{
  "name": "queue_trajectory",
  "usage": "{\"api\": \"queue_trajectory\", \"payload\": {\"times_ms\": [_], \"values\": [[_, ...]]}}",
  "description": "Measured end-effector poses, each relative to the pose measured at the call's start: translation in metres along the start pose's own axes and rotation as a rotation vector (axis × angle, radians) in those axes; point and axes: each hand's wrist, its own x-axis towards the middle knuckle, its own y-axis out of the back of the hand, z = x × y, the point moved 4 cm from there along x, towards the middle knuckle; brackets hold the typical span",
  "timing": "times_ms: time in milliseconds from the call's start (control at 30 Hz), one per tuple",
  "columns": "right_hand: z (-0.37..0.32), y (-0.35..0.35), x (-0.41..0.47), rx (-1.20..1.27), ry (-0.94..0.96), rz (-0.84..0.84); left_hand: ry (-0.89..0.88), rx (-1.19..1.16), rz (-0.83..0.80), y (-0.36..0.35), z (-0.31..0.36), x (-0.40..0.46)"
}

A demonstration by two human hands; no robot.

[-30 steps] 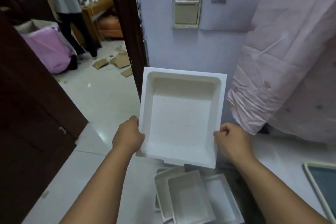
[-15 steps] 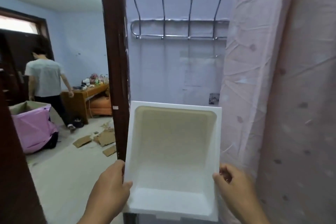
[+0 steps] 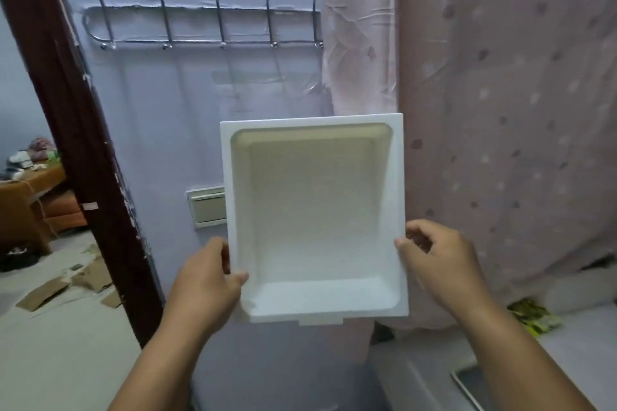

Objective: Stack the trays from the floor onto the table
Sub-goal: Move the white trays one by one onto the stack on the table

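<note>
1. White tray [image 3: 317, 220] is held in the air, before the wall, its hollow facing the camera.
2. Left hand [image 3: 208, 280] fingers grasp its left rim; right hand [image 3: 440, 264] fingers grasp its right rim.
3. Against the frame half a second ago: coat rack [image 3: 203, 27] sits higher in view, wall switch [image 3: 207, 207] reappears, bystander gone.

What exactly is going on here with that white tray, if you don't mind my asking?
A person is holding a white foam tray up in the air with both hands. The left hand grips its left rim and the right hand grips its right rim. The tray is empty, its open side facing the camera, in front of a wall with a metal hook rack and a pink curtain. It is not yet set down anywhere.
</note>
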Motion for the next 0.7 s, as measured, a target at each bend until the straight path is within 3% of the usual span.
{"api": "queue_trajectory", "payload": {"times_ms": [267,433,700], "values": [[0.047,0.076,-0.005,-0.039,-0.022,0.095,-0.088,-0.017,-0.011,-0.028,0.076,-0.035],[0.093,0.131,-0.001,0.002,-0.006,0.067,-0.06,-0.008,0.014,-0.054,0.127,-0.076],[0.225,0.241,-0.005,-0.076,-0.018,-0.003,0.006,-0.082,-0.08,-0.157,0.227,-0.174]]}}
